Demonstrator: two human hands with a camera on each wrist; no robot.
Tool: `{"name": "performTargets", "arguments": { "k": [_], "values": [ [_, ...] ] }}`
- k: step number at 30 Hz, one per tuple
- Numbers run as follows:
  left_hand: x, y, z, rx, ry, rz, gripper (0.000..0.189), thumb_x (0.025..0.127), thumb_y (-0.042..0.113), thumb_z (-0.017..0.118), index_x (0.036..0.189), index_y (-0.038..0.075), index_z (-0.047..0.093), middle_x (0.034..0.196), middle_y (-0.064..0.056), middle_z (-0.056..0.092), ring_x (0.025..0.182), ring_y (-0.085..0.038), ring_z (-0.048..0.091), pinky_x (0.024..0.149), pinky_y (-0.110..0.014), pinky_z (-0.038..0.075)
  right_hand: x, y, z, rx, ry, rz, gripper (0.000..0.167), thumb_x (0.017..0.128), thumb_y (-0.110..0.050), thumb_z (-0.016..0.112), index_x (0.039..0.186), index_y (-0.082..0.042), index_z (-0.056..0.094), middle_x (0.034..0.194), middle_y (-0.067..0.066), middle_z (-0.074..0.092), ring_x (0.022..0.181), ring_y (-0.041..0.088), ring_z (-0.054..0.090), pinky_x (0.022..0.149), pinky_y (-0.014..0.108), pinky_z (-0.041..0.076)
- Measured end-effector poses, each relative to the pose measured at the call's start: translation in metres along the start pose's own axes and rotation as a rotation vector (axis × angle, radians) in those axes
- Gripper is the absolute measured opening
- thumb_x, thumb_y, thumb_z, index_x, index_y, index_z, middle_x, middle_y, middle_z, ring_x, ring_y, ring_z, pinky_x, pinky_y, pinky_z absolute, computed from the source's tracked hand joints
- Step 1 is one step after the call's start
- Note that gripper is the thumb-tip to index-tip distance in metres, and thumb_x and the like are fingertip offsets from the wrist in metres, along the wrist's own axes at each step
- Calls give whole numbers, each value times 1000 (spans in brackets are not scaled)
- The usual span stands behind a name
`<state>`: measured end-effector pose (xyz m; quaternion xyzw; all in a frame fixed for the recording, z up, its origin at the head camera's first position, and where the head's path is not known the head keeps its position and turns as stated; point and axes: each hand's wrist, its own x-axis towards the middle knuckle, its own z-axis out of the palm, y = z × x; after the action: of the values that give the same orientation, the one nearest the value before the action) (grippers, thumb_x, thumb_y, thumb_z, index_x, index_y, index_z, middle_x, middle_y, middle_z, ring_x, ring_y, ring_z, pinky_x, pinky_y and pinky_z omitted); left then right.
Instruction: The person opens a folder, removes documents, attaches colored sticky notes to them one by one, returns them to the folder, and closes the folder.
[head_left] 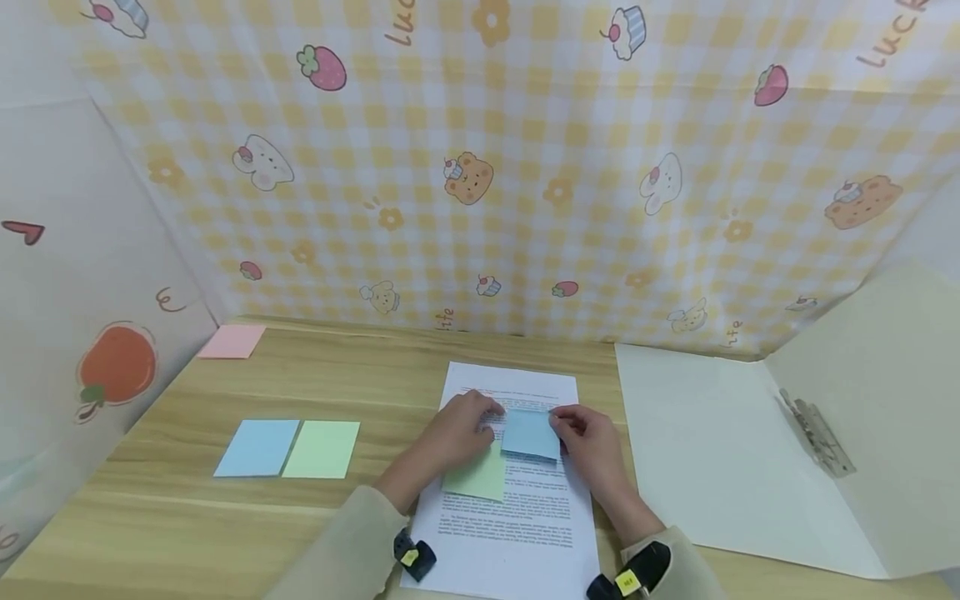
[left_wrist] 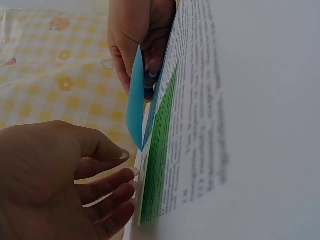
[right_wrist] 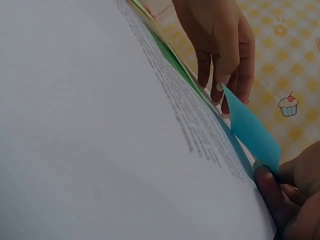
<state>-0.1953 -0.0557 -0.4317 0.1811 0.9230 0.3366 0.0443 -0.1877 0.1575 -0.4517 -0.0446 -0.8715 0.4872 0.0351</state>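
Observation:
A blue sticky note (head_left: pixel 531 434) is over a printed sheet (head_left: pixel 517 542), its lower edge tilted up off the paper. My right hand (head_left: pixel 596 446) pinches the note's right side between thumb and fingers; the right wrist view shows the blue note (right_wrist: pixel 252 132) standing away from the sheet there. On the left, my left hand (head_left: pixel 459 433) is by the note's other side, fingertips at the paper, nothing between thumb and fingers in the left wrist view. Below that hand, a green sticky note (head_left: pixel 480 477) lies flat on the sheet, its upper part covered.
Left of the sheet, a blue square note (head_left: pixel 257 448) and a green square note (head_left: pixel 322 450) lie side by side on the wooden table (head_left: pixel 187 533). A pink note (head_left: pixel 232 342) is at the far left corner. To the right, a white folder (head_left: pixel 720 450) lies spread with a metal clip (head_left: pixel 817 435).

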Motion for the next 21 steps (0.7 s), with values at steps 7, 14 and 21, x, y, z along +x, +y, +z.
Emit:
{"name": "performTargets", "arguments": {
  "k": [7,14,21],
  "values": [
    [-10,9,-4,194,-69,87,35,96,15,63,131,11,69,141,2,65,126,-24,60,106,-42,50,1,0,0,-32,5,-24,15,97,-9,66,108,-4,75,94,11,72,74,14,60,60,18,51],
    [-15,15,-4,358,-156,117,47,99,15,56,146,18,55,154,7,52,137,-24,51,109,-45,47,4,1,0,-47,-9,-62,14,96,-8,67,107,-4,75,92,11,72,73,14,60,59,17,52],
    [-14,13,-3,375,-220,100,57,95,18,56,152,21,48,162,8,41,143,-22,40,114,-45,38,5,2,-1,-53,-26,-65,15,96,-9,68,108,-4,75,92,10,72,73,14,60,59,17,52]
  ]
}}
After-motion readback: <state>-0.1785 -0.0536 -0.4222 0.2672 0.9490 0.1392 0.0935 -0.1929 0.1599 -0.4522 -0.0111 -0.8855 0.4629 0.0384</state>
